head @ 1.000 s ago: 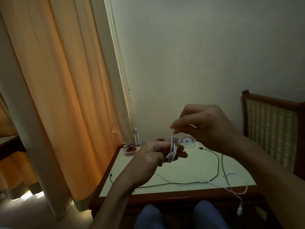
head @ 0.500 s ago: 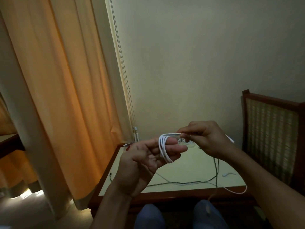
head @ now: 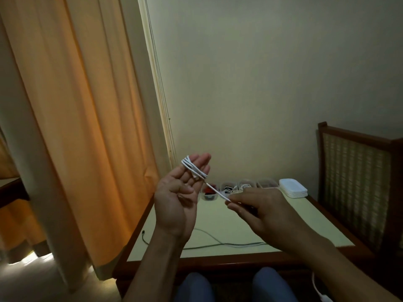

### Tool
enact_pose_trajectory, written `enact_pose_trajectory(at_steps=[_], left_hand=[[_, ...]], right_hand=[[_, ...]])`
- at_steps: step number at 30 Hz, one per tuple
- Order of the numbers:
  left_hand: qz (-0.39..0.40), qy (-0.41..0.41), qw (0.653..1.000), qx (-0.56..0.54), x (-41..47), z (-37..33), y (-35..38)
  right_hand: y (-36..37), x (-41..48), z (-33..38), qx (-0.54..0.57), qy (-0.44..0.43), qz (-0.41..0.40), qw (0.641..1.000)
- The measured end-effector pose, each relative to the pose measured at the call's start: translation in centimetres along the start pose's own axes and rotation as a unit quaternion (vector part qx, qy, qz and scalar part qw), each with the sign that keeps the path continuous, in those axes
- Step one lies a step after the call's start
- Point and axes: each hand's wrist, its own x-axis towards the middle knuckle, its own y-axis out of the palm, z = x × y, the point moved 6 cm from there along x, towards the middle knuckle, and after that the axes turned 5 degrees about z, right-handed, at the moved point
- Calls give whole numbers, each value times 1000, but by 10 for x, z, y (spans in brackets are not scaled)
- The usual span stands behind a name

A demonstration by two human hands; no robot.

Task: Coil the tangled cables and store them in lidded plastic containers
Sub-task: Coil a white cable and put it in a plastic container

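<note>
1. Left hand point(head: 176, 199), centre of frame: palm up, fingers straight, nothing clenched. White cable point(head: 196, 171) sits in several loops round the top fingers, raised above the table point(head: 305, 225).
2. Right hand point(head: 261, 211), right of centre: thumb and fingertip pinch the strand running down from the loops, taut between my hands.
3. Risk: the loops lie near my fingertips with no thumb pinning them. A pull toward the tips could slide the whole coil off and undo it.
4. Risk: too much tension cinches the turns on my fingers, making the coil hard to slip off intact.
5. Risk: a white tail point(head: 317, 287) hangs at lower right, below the table edge, probably the same cable. It could catch on the edge or my knee when drawn in.
6. Risk: a grey cable point(head: 218, 243) lies loose on the table beneath my hands, so the tail may drag across it and tangle.
7. Containers point(head: 246, 185) and stacked lids point(head: 293, 188) sit at the far edge, centre right. A springy coil may pop open before a lid goes on.
</note>
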Motion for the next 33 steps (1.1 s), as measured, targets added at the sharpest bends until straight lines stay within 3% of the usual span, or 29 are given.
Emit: enact_pose_trajectory(at_steps=[2, 5, 7, 12, 21, 28, 33], left_hand=[[13, 26, 990, 141, 0, -4, -3], [53, 71, 919, 384, -2, -5, 0], [81, 55, 882, 461, 2, 4, -3], [126, -60, 862, 487, 6, 22, -15], [163, -99, 839, 510, 2, 28, -21], [201, -107, 840, 493, -7, 28, -2], [238, -127, 868, 418, -20, 27, 16]], right_hand=[[-11, -5, 9, -35, -9, -1, 999], [-27, -10, 25, -81, -31, -4, 996], [-40, -12, 31, -91, -42, -10, 995], [-57, -10, 26, -111, -62, -30, 991], [-66, -3, 26, -118, -96, -65, 986], [-82, 14, 19, -113, -78, -104, 985], [-91, 37, 7, -43, -51, -129, 989]])
